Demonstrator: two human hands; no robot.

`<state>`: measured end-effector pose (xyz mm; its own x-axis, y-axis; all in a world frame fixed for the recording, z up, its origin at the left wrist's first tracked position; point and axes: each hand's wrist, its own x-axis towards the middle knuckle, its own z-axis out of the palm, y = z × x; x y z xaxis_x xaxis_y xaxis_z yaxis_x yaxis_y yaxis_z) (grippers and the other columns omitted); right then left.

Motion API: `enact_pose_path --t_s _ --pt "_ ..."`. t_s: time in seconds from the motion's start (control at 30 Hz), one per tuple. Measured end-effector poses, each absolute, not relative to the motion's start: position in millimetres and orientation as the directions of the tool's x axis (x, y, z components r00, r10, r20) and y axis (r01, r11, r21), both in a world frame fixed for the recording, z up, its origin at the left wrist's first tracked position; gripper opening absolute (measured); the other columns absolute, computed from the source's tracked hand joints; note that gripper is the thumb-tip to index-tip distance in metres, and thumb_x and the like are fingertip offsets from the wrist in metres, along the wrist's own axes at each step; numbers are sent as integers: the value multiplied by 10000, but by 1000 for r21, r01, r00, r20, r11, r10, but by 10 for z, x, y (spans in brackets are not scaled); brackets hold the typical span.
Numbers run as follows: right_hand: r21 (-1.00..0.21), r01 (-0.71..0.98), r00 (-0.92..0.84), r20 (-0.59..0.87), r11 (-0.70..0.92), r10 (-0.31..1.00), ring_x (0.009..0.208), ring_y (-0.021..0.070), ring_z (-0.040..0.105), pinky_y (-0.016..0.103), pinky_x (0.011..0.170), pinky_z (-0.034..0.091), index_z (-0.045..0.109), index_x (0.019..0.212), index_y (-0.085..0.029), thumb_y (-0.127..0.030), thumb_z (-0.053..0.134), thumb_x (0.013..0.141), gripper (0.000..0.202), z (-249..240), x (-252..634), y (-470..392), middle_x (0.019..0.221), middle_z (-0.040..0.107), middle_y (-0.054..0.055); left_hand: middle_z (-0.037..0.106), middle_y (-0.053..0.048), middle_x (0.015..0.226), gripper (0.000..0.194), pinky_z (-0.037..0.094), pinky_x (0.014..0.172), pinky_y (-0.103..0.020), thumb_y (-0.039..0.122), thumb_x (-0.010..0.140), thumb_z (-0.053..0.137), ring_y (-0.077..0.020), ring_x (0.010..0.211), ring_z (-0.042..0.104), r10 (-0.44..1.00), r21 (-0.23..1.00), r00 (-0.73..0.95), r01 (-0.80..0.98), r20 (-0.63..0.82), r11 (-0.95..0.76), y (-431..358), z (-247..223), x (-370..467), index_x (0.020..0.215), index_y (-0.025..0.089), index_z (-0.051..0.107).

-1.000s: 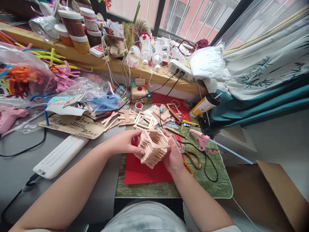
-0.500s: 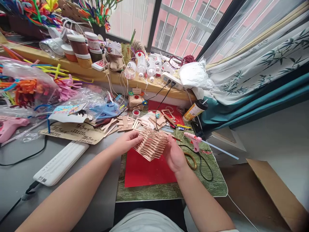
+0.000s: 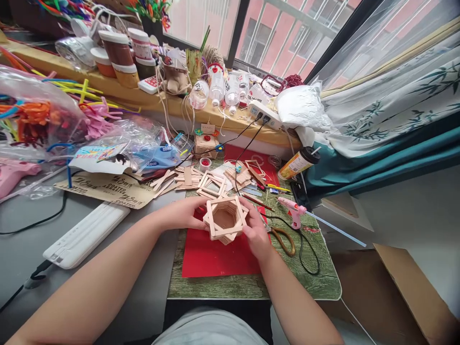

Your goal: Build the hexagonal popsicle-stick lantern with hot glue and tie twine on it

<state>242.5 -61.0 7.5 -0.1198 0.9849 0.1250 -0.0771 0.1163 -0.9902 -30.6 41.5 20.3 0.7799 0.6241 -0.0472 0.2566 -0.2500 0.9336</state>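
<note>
Between my hands is a hollow holder built of stacked popsicle sticks (image 3: 212,225), its square layers turned against each other so the top rim looks star-shaped. Its open top faces me and shows the deep hollow inside. My left hand (image 3: 185,214) grips its left side, thumb at the front. On the right side my right hand (image 3: 257,235) holds it, the fingers partly hidden behind. Under it lies a red sheet (image 3: 223,261) on a green wood-patterned mat (image 3: 215,288). Just behind it are a square stick frame (image 3: 211,184) and loose popsicle sticks (image 3: 185,178).
To the right lie scissors (image 3: 287,242) and a pink glue gun (image 3: 295,211) with a long glue stick and black cable. A drink cup (image 3: 298,163) stands behind. Sandpaper (image 3: 108,189) and a white power bank-like bar (image 3: 86,235) lie left. Paint jars (image 3: 117,48) line the sill.
The stick holder has been turned from showing its layered side to showing its open top toward me. Both hands keep hold of it; the scissors show more fully now.
</note>
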Motion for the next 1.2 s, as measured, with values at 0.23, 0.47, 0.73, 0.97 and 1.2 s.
enact_pose_path --t_s 0.23,0.47,0.73,0.97,1.2 --pt "-992 -11 -43 125 125 991 1600 316 477 544 1344 384 449 1656 -325 -550 667 1023 706 -176 2416 -677 1718 504 77 647 -98 1588 811 523 1213 -435 485 857 883 -344 1437 637 602 892 793 334 -91 -305 452 190 -409 1581 287 576" --pt "-989 73 -39 125 128 991 1654 343 382 583 1375 328 326 1733 -329 -563 670 1033 814 -273 2409 -711 1764 434 88 374 -162 1795 1054 382 1347 -581 577 905 845 -404 1650 401 666 926 746 259 -11 -275 281 277 -355 1749 301 277" --pt "-969 154 -97 181 194 979 1636 357 411 613 1362 341 223 1758 -362 -476 685 1043 859 -349 2441 -722 1764 422 91 398 -173 1770 1156 496 1273 -501 590 833 909 -387 1601 478 642 855 757 409 -122 -320 233 297 -229 1737 296 252" --pt "-936 269 -150 189 224 970 1600 380 464 656 1347 367 289 1727 -374 -375 681 1027 803 -304 2485 -693 1764 419 92 447 -160 1722 1127 505 1258 -486 551 811 934 -379 1564 512 621 836 775 414 -116 -360 268 277 -226 1707 313 294" --pt "-909 334 -171 204 251 964 1614 379 444 643 1351 370 238 1738 -358 -378 630 1046 796 -308 2485 -690 1770 399 104 472 -152 1693 1101 528 1236 -478 522 805 937 -383 1530 542 633 842 767 407 -104 -355 242 268 -198 1682 323 302"
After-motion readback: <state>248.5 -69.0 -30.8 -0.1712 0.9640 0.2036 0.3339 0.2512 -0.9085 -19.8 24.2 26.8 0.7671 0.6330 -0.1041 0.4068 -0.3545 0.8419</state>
